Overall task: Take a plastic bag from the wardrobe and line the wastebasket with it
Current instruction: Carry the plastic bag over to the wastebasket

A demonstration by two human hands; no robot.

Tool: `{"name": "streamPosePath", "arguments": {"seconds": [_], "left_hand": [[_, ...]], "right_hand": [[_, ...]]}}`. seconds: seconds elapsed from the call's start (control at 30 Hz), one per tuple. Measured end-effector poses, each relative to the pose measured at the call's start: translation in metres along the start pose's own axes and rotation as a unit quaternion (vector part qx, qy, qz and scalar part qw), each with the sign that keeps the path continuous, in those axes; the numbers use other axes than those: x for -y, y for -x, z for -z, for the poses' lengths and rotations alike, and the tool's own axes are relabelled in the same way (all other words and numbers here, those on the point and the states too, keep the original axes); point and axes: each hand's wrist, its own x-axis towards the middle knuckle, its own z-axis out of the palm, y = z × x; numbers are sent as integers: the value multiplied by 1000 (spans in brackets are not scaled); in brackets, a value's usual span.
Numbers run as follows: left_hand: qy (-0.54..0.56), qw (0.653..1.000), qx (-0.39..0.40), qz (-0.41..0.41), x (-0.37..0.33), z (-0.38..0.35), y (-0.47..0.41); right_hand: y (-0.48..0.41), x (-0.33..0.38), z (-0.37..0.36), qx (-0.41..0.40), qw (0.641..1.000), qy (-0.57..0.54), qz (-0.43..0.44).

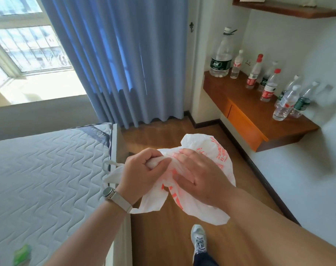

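A white plastic bag (207,150) with red-orange print hangs crumpled in front of me over the wooden floor. My left hand (144,173), with a watch on its wrist, grips a bunched part of the bag in a fist. My right hand (199,177) pinches the bag's folds just to the right of it, fingers curled into the plastic. A loop handle trails off to the left below my left wrist. Neither a wastebasket nor a wardrobe is in view.
A bare quilted mattress (44,175) fills the left side, with a green item (22,255) on it. A wall-mounted wooden desk (246,112) at the right carries several plastic bottles (221,54). Blue curtains (115,60) hang ahead. My shoe (198,240) is on the floor strip between.
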Motion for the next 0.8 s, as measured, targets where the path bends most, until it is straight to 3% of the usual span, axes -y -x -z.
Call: {"name": "streamPosePath", "arguments": {"seconds": [0.4, 0.8], "left_hand": [[-79, 994, -56, 41, 22, -63, -187], [-91, 988, -106, 71, 82, -56, -298]], "right_hand": [[-193, -123, 38, 26, 997, -35, 71], [-336, -157, 24, 72, 988, -57, 122]]}}
